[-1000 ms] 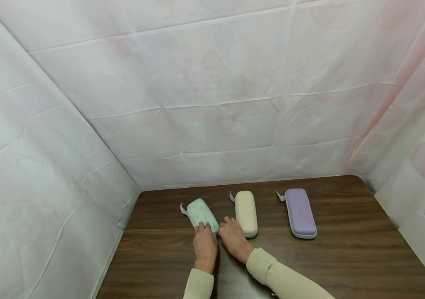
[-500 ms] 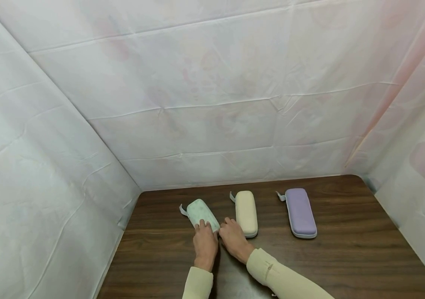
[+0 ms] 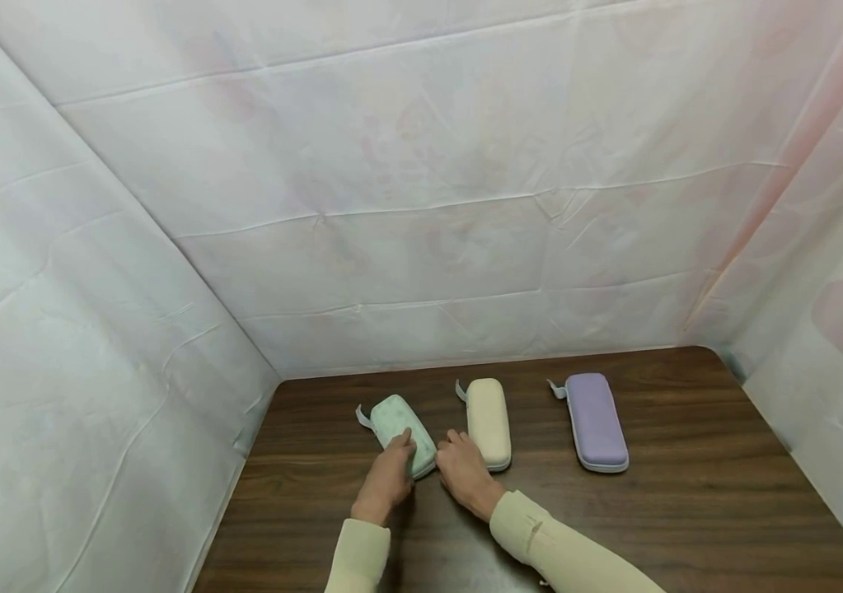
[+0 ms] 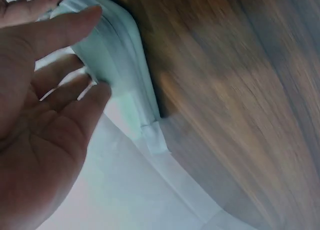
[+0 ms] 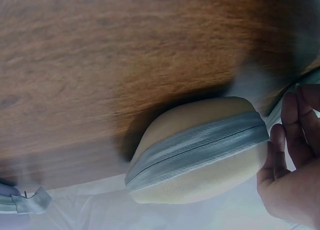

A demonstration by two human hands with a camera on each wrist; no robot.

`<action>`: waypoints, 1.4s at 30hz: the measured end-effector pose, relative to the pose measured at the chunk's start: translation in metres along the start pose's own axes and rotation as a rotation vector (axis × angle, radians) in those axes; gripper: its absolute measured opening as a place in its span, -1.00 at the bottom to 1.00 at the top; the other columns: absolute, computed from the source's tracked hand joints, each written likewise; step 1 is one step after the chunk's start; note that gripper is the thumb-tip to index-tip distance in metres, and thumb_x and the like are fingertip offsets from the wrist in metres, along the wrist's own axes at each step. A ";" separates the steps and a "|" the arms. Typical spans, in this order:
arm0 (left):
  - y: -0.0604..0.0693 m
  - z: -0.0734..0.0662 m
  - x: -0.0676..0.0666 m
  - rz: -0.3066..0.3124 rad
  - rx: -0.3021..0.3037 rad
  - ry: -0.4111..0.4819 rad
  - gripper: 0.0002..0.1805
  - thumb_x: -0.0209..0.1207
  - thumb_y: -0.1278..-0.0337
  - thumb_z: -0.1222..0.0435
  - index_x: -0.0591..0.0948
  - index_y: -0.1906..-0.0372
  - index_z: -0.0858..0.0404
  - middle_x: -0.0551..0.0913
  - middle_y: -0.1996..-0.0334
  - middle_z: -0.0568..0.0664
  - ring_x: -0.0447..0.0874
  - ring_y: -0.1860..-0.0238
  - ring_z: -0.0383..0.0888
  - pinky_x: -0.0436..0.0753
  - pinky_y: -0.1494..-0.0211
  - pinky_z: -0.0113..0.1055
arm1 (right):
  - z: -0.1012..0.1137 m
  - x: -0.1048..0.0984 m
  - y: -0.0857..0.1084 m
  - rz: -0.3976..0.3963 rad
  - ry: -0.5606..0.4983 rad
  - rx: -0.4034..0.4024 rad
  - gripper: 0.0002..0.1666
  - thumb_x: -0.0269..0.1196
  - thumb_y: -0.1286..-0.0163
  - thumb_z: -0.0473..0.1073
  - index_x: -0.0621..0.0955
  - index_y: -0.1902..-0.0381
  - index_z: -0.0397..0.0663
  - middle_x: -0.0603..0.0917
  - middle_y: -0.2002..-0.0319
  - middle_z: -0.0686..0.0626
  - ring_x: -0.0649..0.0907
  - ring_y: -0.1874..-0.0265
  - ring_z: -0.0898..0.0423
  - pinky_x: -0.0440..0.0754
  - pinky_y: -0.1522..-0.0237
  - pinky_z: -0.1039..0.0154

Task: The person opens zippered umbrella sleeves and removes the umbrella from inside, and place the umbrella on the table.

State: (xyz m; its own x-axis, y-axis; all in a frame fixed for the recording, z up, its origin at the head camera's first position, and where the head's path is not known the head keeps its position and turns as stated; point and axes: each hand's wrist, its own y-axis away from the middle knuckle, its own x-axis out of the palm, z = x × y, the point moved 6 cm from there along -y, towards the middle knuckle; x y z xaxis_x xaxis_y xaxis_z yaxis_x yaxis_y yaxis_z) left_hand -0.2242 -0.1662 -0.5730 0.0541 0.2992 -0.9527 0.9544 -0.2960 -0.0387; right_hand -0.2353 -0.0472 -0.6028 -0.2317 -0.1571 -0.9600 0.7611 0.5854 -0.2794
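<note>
Flanking the mint case (image 3: 394, 417), the left hand (image 3: 387, 473) is spread; the right hand (image 3: 465, 469) pinches the case's near corner.

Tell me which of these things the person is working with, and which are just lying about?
Seemingly in use:
- mint-green case
- left hand, touching it
- right hand, at its near corner

Lying about:
- cream case
- purple case

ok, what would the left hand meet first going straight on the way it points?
Most likely the mint-green zip case: the left hand points across it and overlaps it in the head view. Depth is unclear, so I can't confirm contact.
</note>
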 end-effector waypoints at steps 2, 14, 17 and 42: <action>0.001 0.003 -0.001 0.003 0.012 -0.001 -0.38 0.45 0.10 0.68 0.66 -0.21 0.54 0.53 -0.40 0.35 0.55 -0.38 0.29 0.60 -0.35 0.07 | 0.000 0.000 0.000 -0.002 -0.004 -0.002 -0.83 0.58 -0.20 -0.10 0.77 0.49 0.08 0.70 0.42 0.12 0.55 0.30 0.08 0.51 0.20 0.22; 0.004 0.000 0.001 -0.059 0.050 -0.078 -0.49 0.37 -0.08 0.64 0.68 -0.21 0.50 0.61 -0.33 0.33 0.61 -0.33 0.24 0.66 -0.26 0.01 | 0.002 -0.004 0.001 -0.032 -0.003 -0.006 -0.85 0.53 -0.22 -0.18 0.76 0.51 0.07 0.71 0.41 0.10 0.56 0.28 0.07 0.53 0.17 0.22; 0.004 -0.001 0.002 -0.041 0.045 -0.093 -0.44 0.43 -0.05 0.60 0.66 -0.24 0.49 0.59 -0.35 0.33 0.59 -0.34 0.24 0.66 -0.27 0.01 | 0.002 -0.004 0.001 -0.051 -0.001 -0.008 -0.82 0.52 -0.22 -0.20 0.75 0.54 0.07 0.70 0.43 0.10 0.56 0.29 0.07 0.54 0.17 0.22; 0.003 -0.012 0.009 -0.154 0.027 -0.192 -0.43 0.50 0.01 0.54 0.68 -0.20 0.48 0.65 -0.28 0.31 0.64 -0.27 0.15 0.73 -0.12 -0.14 | 0.007 -0.005 0.004 -0.040 0.011 -0.015 -0.83 0.53 -0.27 -0.15 0.78 0.52 0.09 0.70 0.39 0.12 0.53 0.30 0.09 0.52 0.18 0.24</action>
State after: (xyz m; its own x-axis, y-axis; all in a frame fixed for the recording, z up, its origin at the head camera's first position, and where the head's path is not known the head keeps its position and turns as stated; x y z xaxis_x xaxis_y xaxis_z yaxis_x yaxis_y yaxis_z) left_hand -0.2170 -0.1531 -0.5783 -0.1508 0.1652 -0.9747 0.9389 -0.2847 -0.1935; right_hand -0.2263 -0.0497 -0.5989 -0.2686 -0.1719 -0.9478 0.7420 0.5905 -0.3173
